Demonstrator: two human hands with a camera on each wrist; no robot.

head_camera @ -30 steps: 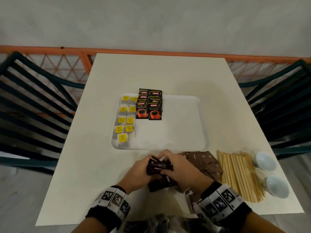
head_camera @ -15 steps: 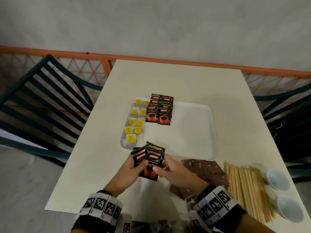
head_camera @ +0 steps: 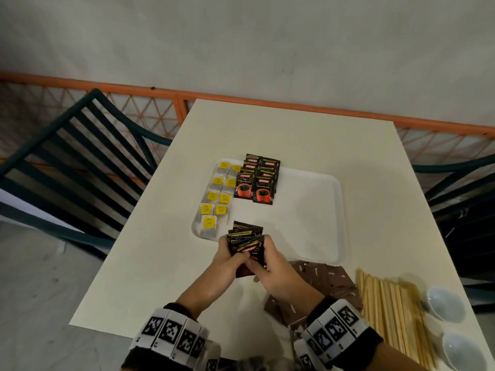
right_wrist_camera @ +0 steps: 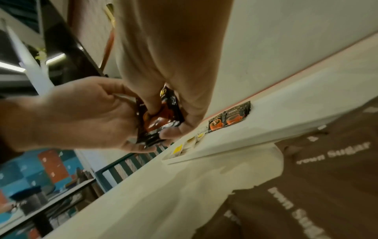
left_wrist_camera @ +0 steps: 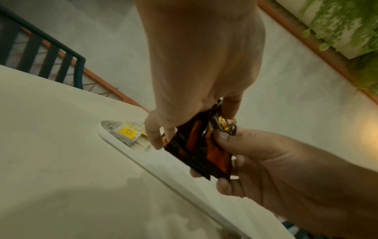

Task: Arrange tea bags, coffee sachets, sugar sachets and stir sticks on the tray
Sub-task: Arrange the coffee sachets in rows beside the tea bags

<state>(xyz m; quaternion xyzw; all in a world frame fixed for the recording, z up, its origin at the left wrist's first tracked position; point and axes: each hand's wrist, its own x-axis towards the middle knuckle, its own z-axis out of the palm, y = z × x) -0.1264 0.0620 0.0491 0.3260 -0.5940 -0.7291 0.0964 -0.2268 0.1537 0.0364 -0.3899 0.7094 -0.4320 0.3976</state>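
I count nine tea bags (head_camera: 217, 195) with yellow tags on the left of the one white tray (head_camera: 316, 223), in two columns. Beside them, coffee sachets (head_camera: 257, 180) lie in two overlapping rows; their number I cannot tell. My two hands hold a fanned bunch of coffee sachets (head_camera: 246, 242), at least four. Two small white bowls (head_camera: 452, 325) sit near right.

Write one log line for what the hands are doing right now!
left hand: holds coffee sachets | right hand: holds same bundle | tray: tea bags, coffee rows
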